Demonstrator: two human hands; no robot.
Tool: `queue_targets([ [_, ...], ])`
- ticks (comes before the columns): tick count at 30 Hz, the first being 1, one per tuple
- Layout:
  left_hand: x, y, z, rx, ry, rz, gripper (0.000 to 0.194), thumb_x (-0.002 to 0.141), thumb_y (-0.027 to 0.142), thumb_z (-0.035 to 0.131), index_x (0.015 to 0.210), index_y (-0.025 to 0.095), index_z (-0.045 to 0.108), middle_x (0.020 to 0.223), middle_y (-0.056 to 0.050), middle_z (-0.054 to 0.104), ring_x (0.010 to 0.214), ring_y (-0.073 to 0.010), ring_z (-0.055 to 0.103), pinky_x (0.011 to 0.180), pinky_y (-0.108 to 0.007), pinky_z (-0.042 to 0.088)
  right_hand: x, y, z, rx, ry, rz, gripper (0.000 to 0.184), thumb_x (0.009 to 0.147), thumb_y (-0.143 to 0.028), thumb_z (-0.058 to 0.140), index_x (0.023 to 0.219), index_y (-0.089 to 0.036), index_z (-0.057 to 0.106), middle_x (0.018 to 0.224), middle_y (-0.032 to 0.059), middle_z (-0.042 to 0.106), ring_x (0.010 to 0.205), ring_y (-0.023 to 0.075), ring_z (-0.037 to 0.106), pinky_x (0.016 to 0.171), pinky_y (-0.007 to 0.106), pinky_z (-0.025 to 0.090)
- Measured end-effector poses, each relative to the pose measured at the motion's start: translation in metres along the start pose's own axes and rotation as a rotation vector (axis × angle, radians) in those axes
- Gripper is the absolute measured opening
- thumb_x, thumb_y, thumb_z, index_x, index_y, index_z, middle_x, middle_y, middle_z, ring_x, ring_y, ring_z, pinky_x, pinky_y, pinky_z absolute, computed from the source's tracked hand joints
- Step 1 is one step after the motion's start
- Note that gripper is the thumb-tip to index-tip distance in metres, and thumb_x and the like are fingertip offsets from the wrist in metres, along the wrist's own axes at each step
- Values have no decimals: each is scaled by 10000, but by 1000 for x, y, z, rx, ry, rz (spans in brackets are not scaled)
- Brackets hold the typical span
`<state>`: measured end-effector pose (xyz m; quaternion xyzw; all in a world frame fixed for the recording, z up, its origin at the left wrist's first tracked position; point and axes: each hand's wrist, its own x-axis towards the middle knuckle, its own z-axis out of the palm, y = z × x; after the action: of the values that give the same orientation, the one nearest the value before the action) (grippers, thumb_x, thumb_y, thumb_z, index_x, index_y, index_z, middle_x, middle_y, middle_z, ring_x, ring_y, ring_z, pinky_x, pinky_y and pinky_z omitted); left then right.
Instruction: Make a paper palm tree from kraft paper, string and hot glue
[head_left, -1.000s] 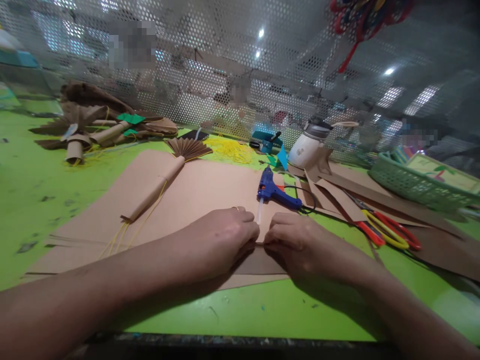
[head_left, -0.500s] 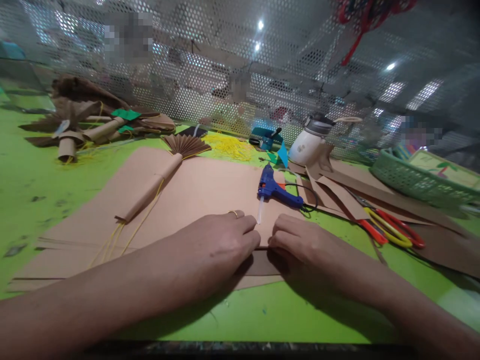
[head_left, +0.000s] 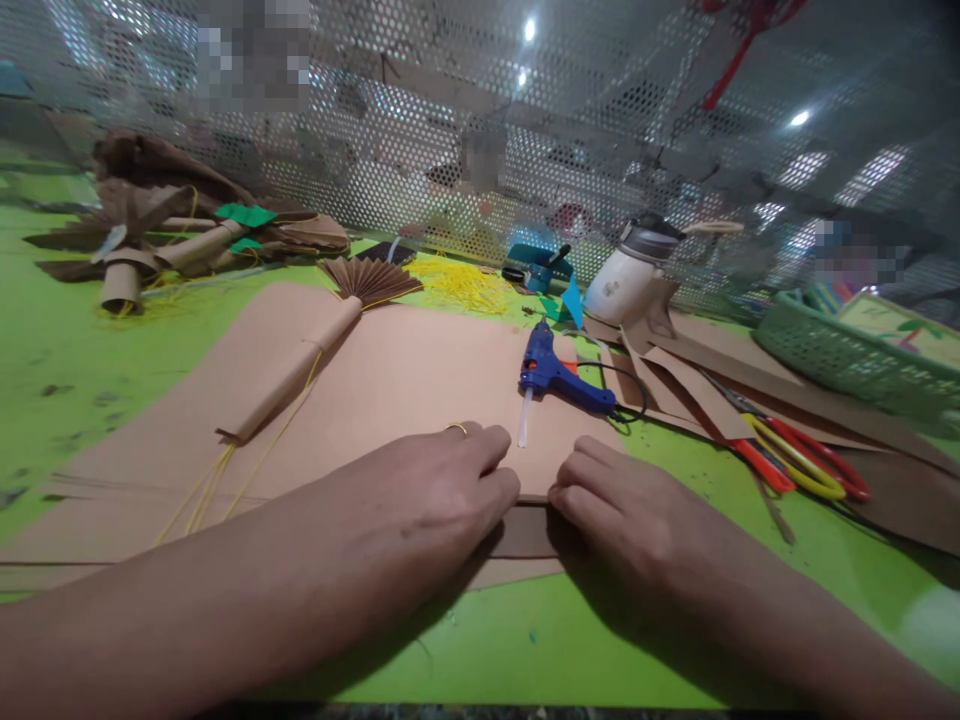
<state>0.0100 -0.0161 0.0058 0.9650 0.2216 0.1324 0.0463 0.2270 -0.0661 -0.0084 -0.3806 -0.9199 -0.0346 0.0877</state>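
My left hand (head_left: pixel 442 490) and my right hand (head_left: pixel 622 505) lie side by side, knuckles up, fingers curled down onto a dark brown paper strip (head_left: pixel 529 530) at the near edge of a large tan paper sheet (head_left: pixel 405 375). Both hands press or pinch the strip; the fingertips are tucked under and partly hidden. A ring shows on my left hand. A blue glue gun (head_left: pixel 559 375) lies just beyond my hands on the tan sheet, with its clear glue stick pointing toward them.
A rolled paper tube with a pleated brown fan (head_left: pixel 367 280) and yellow strings lies left. Red and yellow scissors (head_left: pixel 795 460), brown paper strips, a white jar (head_left: pixel 626 285) and a green basket (head_left: pixel 847 360) are right. Brown paper crafts (head_left: pixel 157 230) are piled far left, against a perforated metal screen.
The view has shifted slightly. My hands have drawn a little apart along the brown strip, staying pressed on it.
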Motion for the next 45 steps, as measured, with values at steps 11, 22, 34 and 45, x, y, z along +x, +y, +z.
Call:
queue_targets([
  [11,1,3,-9,46,-128,-16,122,782,109,490,802,170,595,816,-57,569,727,-194,500,619,-303,403,0,-4,5,-94,34,-49,197,842,-33,490,693,-125,579,714,77,503,687,194,387,562,352,295],
  [22,4,-6,-9,-562,-160,-351,373,900,366,357,602,175,472,580,31,403,535,-101,342,473,-228,242,2,-5,-2,-140,366,-147,126,853,-23,510,839,-69,627,770,144,599,725,225,478,579,375,426],
  [34,4,-5,-3,-649,-187,-542,364,856,437,451,674,173,624,553,56,430,525,-103,364,467,-214,268,5,-7,1,134,439,26,210,830,-18,496,989,-94,611,860,124,581,790,219,505,656,374,458],
  [45,5,7,4,44,37,-94,325,924,282,452,671,182,629,577,-19,595,545,-148,528,515,-269,286,10,1,-2,534,344,239,79,845,-240,623,871,-176,661,739,33,621,676,149,552,605,270,432],
])
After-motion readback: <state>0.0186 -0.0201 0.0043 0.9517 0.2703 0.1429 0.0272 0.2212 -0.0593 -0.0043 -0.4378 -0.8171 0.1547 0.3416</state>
